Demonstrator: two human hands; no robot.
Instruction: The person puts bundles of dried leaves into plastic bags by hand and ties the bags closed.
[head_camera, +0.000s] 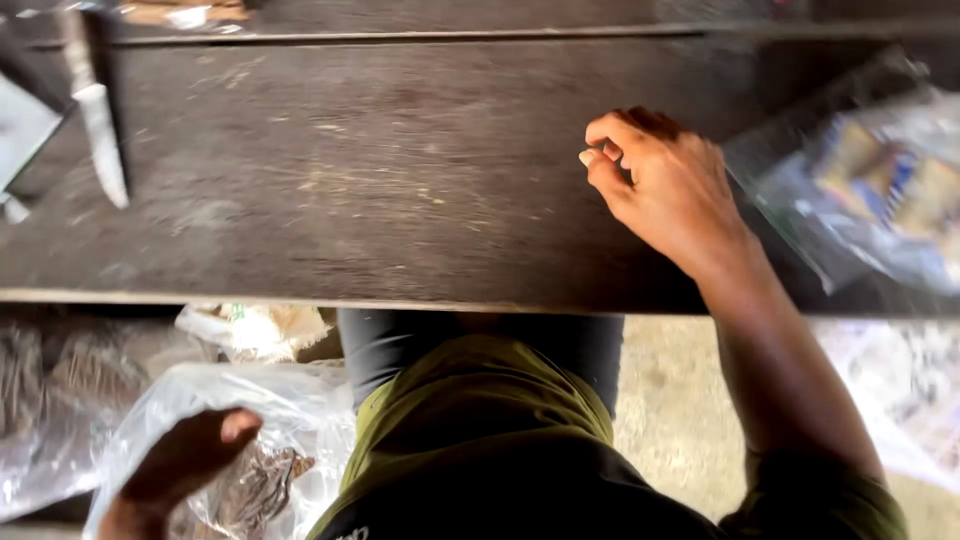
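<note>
Looking down from my head camera, my right hand (655, 185) rests on the dark wooden tabletop (380, 180), fingers curled in with the thumb pressed to the forefinger. If anything is pinched there it is too small to see, so I cannot tell whether it holds something. My left hand (190, 455) is low at the near left, below the tabletop's edge, lying on the mouth of a clear plastic bag (260, 400); its fingers are loosely bent against the film, touching rather than clamping, with the thumb tip showing.

I judge the step in hand to be working at this bag beside my lap: the left hand steadies it while the right waits on the board. The next move would call for a firmer hold on the slippery, crinkled film.

The tabletop is a worn plank, scratched and dusty, with pale streaks along the grain. The bag is thin, wrinkled and glossy, and dark brown shredded stuff (265, 480) lies inside it, just beside my left hand. At the far left a knife (100, 130) with a pale blade lies on the board, well apart from both hands. At the right, near my right hand, sits another clear packet (880, 190) with blurred blue and yellow contents.
</note>
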